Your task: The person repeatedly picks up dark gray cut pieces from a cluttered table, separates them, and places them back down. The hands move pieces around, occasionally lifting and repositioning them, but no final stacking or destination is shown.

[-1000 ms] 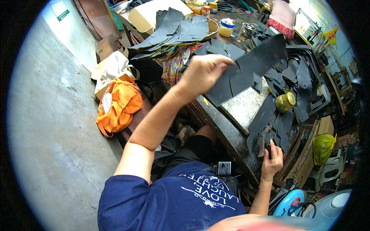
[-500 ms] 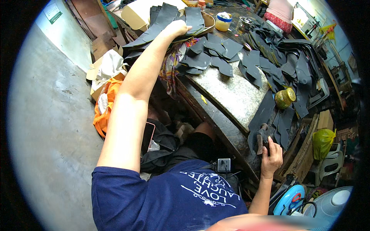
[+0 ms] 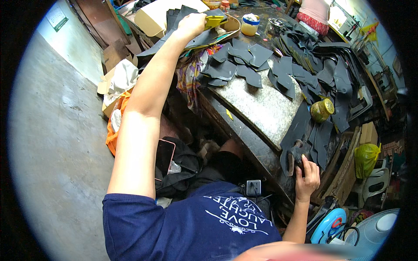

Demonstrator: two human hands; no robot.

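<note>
At the far left corner of the table, my left hand (image 3: 192, 25) is closed on a black cut piece (image 3: 214, 21) whose yellow underside shows beside the fingers. More black pieces (image 3: 176, 16) are stacked under and around that hand. Near the table's right front edge, my right hand (image 3: 308, 177) has its fingers bent round a dark hammer (image 3: 300, 151), which rests on black sheet material; the palm side is hidden. Between my hands, several loose black pieces (image 3: 249, 75) overlap along the far edge of a pale slab (image 3: 265, 106).
A yellowish jar (image 3: 322, 111) stands right of the slab, and a white-topped tub (image 3: 250, 25) stands farther back. Piled black pieces (image 3: 300, 54) cover the right side. A phone (image 3: 165, 154) lies by my lap. Another person (image 3: 314, 17) is at the far right; a fan (image 3: 376, 232) is near right.
My left hand has drawn slightly leftward and up, and the piece in it has turned so its yellow underside shows. My right hand stays at the hammer, which has tilted slightly.
</note>
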